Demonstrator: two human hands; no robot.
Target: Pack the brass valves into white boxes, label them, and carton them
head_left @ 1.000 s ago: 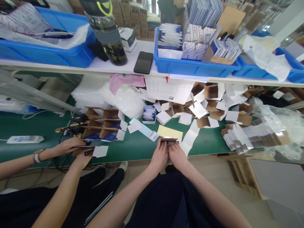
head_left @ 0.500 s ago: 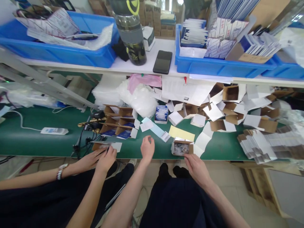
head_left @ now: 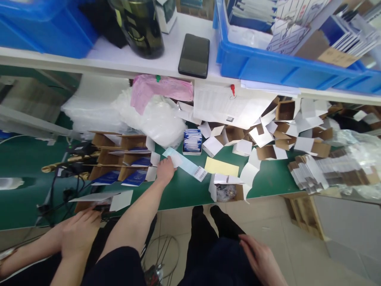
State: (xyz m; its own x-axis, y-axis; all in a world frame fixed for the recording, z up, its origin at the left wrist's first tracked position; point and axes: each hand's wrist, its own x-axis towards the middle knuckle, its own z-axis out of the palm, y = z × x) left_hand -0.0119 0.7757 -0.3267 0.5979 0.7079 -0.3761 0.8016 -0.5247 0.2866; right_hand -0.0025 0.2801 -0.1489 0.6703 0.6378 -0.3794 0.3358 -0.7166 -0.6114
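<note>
My left hand (head_left: 166, 171) reaches forward over the bench, its fingers pinched at the near edge of a small white slip of paper (head_left: 176, 160). The slip lies across the upper end of a light blue strip with a barcode label (head_left: 190, 167). My right hand (head_left: 258, 254) hangs below the bench edge by my lap, fingers loosely extended and apart, with nothing in it. An open small carton (head_left: 239, 193) stands at the bench's front edge, a clear plastic bag with contents I cannot make out (head_left: 225, 192) inside. Behind it lies a yellow paper (head_left: 222, 166).
At left, a co-worker's hands (head_left: 81, 228) work at an open carton (head_left: 121, 200). Partitioned cartons with blue booklets (head_left: 134, 178) stand beside my left arm. A box of blue-white booklets (head_left: 192, 141), open cartons (head_left: 266, 152) and flattened cartons (head_left: 308, 174) lie along the bench.
My left hand has moved forward onto the white slip. My right hand has let go of the small carton and dropped below the bench edge. The camera view has shifted closer.
</note>
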